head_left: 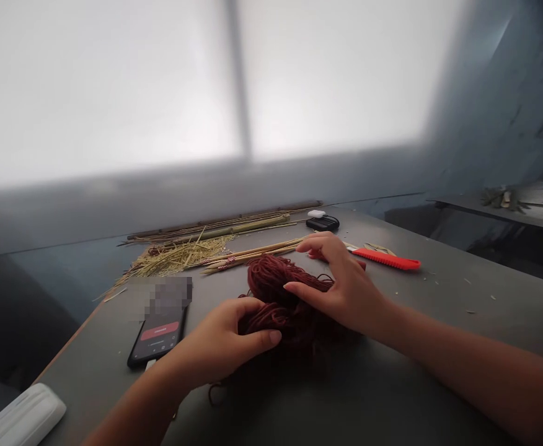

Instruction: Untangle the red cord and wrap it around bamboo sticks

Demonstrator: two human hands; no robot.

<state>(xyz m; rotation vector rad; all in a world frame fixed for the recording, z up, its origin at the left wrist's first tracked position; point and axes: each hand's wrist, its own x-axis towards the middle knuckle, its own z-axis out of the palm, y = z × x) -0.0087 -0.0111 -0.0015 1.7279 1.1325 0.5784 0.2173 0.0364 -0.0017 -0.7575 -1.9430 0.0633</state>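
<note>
A bundle of dark red yarn lies on the grey table in front of me, its strands looped and loosely gathered. My left hand grips its near left side, thumb over the strands and fingers partly hidden behind them. Over the right side of the bundle curves my right hand, its thumb against the yarn and its index finger arched above. The other right fingertips are hidden behind the hand and the yarn. A loose end of yarn curls out below my left wrist.
Left of the yarn lies a phone with a cable. Behind are dry straw, thin sticks and bamboo stalks. A red-handled cutter lies right, a black device farther back. A white object sits lower left.
</note>
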